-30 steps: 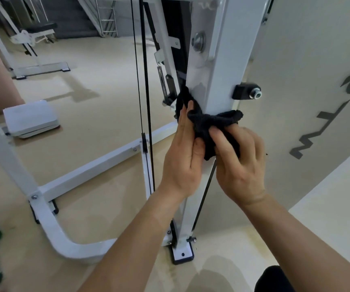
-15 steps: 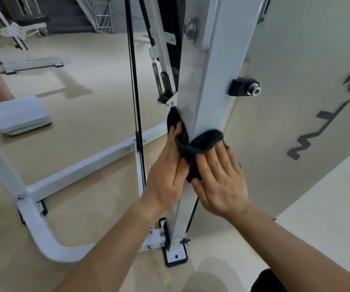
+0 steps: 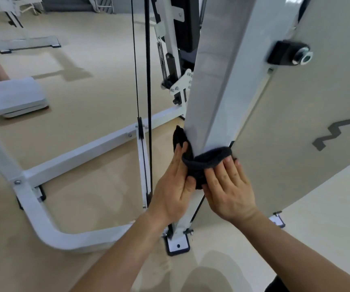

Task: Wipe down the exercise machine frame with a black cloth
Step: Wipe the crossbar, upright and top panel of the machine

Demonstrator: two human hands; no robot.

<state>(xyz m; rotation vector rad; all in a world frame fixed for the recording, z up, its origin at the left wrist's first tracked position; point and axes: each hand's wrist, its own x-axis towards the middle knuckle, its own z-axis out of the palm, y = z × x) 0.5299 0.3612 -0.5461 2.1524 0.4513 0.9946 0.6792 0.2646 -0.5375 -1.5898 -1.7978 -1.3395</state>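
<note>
At the far left a white padded platform [image 3: 15, 95] sits on the beige floor. Right of it the machine's white base bar [image 3: 81, 157] runs from the near left towards the far right. Two black cables [image 3: 148, 81] hang straight down just left of centre. The left hand [image 3: 174, 186] has its fingers straight and presses the black cloth [image 3: 203, 163] flat against the left face of the white upright post [image 3: 218, 91]. The cloth wraps around the post's lower part, above the foot plate [image 3: 178, 245]. The right hand [image 3: 231, 188], fingers straight and slightly spread, presses the cloth against the post's right face. Farther right a black knob [image 3: 290, 53] sticks out beside a grey panel [image 3: 306, 133] with dark lettering.
</note>
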